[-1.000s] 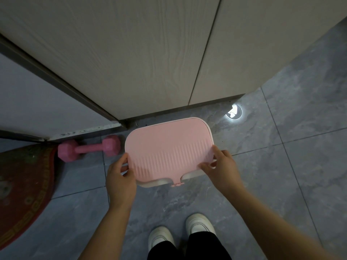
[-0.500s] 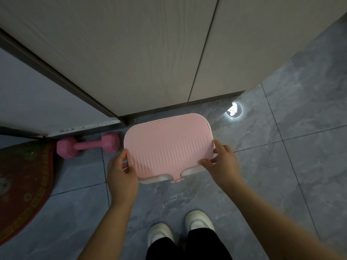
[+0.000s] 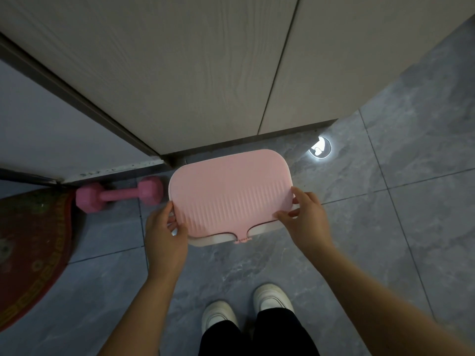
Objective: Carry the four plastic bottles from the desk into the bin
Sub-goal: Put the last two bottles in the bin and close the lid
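A white bin (image 3: 218, 239) stands on the grey tiled floor below me, covered by its pink ribbed lid (image 3: 230, 192). My left hand (image 3: 164, 236) grips the lid's near left corner, thumb on top. My right hand (image 3: 305, 219) pinches the lid's near right edge. The lid lies flat over the bin, so the inside is hidden. No plastic bottles and no desk are in view.
A pale wooden cabinet (image 3: 205, 73) rises just behind the bin. A pink dumbbell (image 3: 119, 194) lies on the floor to the left, beside a red round mat (image 3: 30, 253). A small glowing round light (image 3: 320, 148) sits on the floor at right. My white shoes (image 3: 244, 308) stand below.
The lid and both hands have shifted very slightly; the view has barely moved. Both hands keep their hold on the lid.
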